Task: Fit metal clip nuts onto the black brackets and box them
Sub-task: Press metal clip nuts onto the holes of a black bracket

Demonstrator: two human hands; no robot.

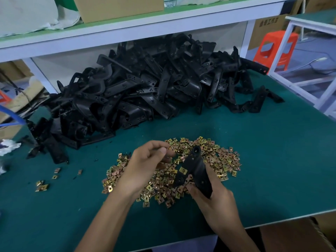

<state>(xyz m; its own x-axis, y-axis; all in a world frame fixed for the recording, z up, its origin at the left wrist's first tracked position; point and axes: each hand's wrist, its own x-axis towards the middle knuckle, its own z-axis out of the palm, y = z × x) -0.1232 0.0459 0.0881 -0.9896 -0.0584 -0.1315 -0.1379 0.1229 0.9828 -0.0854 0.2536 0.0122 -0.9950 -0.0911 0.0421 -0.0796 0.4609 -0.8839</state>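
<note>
My right hand (212, 195) grips a black bracket (195, 170) by its lower end and holds it tilted above the pile of gold clip nuts (218, 157). One clip nut (183, 170) sits clipped on the bracket's left tab. My left hand (145, 166) hovers over the pile's left part, with finger and thumb pinched together near the nuts; I cannot tell whether a nut is between them. A big heap of black brackets (145, 88) lies at the back of the green table (272, 160).
A few stray clip nuts (42, 186) lie at the left. A white shelf (127, 31) with a cardboard box (118, 6) hangs over the heap. An orange stool (276, 50) and a white frame (309, 70) stand at the right. A brown carton (291, 235) sits below the table's front edge.
</note>
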